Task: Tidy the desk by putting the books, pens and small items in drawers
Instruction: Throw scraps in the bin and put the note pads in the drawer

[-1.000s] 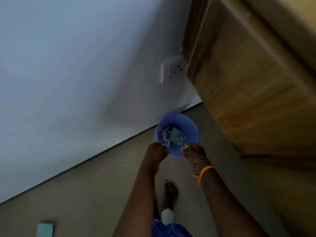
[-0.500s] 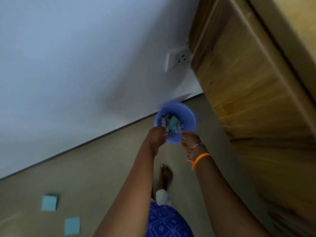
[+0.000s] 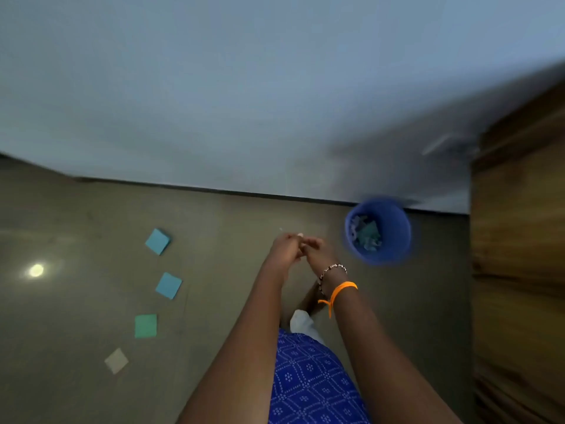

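My left hand [image 3: 286,249] and my right hand [image 3: 319,254] are pressed together over the floor, fingers curled, and I see nothing held in either. The right wrist wears a bead bracelet and an orange band. A round blue bin [image 3: 394,240] stands on the floor to the right of my hands, apart from them, near the wall. Crumpled paper scraps [image 3: 367,235] lie inside it. The view is blurred by motion.
Several square sticky notes lie on the floor at left: two blue [image 3: 157,241] [image 3: 168,285], one green [image 3: 145,325], one pale [image 3: 116,360]. The wooden side of the desk [image 3: 516,255] fills the right edge. A pale wall [image 3: 244,87] lies ahead. My foot [image 3: 312,298] is below my hands.
Both hands have let go of the blue bin and come together to its left. The view has swung left, so more floor and sticky notes show.
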